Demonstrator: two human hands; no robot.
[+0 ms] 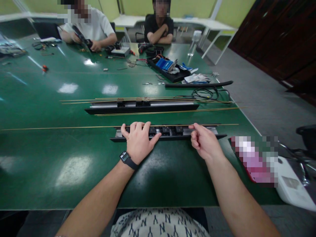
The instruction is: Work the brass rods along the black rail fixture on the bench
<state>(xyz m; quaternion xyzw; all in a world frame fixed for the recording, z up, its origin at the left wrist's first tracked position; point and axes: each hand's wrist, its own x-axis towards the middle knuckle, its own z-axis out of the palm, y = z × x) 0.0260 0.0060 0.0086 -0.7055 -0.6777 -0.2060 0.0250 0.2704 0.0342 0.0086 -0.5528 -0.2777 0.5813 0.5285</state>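
Note:
My left hand [138, 140] lies across a black and silver metal channel [118, 134], fingers stretched over its far edge and thumb spread to the right. A long thin brass-coloured rod [61, 127] runs along that far edge and sticks out well past the left end. Toward the channel's right end, my right hand [203, 140] is closed, with thumb and forefinger pinched at the rod. Black blocks [165, 131] sit inside the channel between my hands. The left fingers hide part of the rod and channel.
Behind lies a second channel [170, 108] with more thin rods [138, 113] beside it. Farther back are a black strip [197, 85], coiled cable [204, 93] and a tool tray [172, 77]. A pink item [256, 161] lies right. Two people sit opposite; one holds a dark tool [82, 38].

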